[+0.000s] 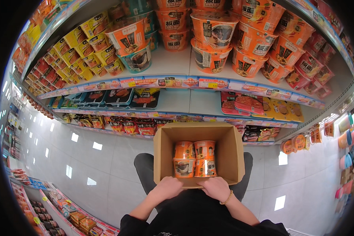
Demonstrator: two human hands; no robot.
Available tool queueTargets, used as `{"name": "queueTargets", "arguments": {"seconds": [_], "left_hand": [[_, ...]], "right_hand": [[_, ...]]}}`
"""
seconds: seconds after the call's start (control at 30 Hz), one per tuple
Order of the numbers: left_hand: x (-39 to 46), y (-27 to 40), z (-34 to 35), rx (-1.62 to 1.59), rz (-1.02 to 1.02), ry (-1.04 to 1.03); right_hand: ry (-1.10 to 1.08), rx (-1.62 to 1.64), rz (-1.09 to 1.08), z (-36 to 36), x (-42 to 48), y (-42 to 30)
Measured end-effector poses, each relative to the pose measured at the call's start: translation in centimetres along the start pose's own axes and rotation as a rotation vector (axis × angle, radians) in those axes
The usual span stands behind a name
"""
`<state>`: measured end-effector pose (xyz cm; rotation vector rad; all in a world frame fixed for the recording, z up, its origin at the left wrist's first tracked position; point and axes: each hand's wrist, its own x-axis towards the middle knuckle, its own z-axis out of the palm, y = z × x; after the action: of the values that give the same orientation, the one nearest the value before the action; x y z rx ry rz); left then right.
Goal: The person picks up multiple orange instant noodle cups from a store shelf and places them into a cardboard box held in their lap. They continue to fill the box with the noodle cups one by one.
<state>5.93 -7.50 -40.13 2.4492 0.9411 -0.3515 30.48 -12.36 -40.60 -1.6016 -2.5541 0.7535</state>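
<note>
An uncovered cardboard box rests in front of my body, between my knees. Several orange instant noodle cups lie inside it, grouped toward the near side. My left hand grips the box's near edge on the left. On the right part of that same edge, my right hand is closed over the cardboard, a beaded bracelet at its wrist. The fingertips of both hands are partly hidden by the rim.
Ahead, a store shelf carries stacked orange noodle tubs and yellow noodle packs. Flat black trays and red trays occupy the tier below. Another product shelf stands at lower left. Hanging cups are at right, above the tiled floor.
</note>
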Motion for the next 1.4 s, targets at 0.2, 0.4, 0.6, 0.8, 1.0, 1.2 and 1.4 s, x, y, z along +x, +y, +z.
{"name": "queueTargets", "arguments": {"seconds": [0.2,0.4,0.6,0.8,1.0,1.2,1.4], "left_hand": [[-0.4,0.3,-1.7,-0.13,-0.075,-0.081],[1.4,0.0,-6.9,-0.259,0.018,0.153],[6.0,-0.6,-16.9,-0.332,0.292,0.832],[11.5,-2.0,-28.2,-0.553,0.255,1.15],[16.8,-2.3,-35.5,-0.465,0.29,1.273],[20.7,-3.2,-38.7,-0.295,0.164,1.338],[21.4,-2.3,-39.9,-0.499,0.114,1.251]], "right_hand": [[0.016,-0.006,0.003,0.6,-0.2,-0.5],[0.097,0.006,0.035,1.7,-0.4,-1.0],[0.066,-0.026,0.046,3.2,-0.7,0.3],[-0.018,0.005,0.037,1.2,-1.1,1.7],[-0.002,0.031,0.045,1.9,-1.1,2.0],[0.013,0.028,0.045,2.1,-0.9,1.5],[0.028,0.04,0.039,1.9,-1.0,1.4]]}}
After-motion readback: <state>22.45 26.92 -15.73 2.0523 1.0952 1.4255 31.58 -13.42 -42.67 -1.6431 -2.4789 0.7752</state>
